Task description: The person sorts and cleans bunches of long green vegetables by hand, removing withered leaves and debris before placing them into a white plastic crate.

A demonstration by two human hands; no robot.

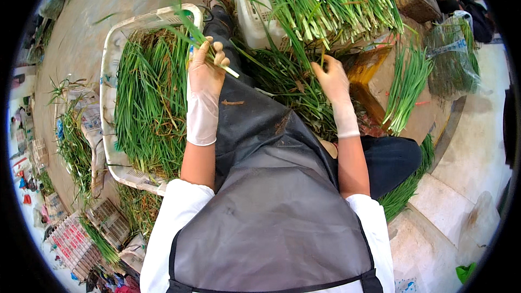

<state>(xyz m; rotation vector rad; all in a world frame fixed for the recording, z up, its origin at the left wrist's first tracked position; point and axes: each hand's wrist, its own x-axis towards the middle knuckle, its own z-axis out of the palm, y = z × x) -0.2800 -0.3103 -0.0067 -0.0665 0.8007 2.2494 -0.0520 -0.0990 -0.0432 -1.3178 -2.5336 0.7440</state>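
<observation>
Both of my hands wear thin pale gloves. My left hand is closed around a few garlic chives; their white ends point right and the green leaves rise up to the left. My right hand is pinched closed below a large heap of garlic chives. A thin yellowish blade shows at its fingertips, but whether the fingers hold it I cannot tell. Under and between my hands lies a pile of loose green leaves and trimmings.
To the left stands a white plastic basket full of chives mixed with dry leaves. A neat chive bundle lies at the right, near a plastic-wrapped bundle. My dark apron covers my lap. More crates stand at lower left.
</observation>
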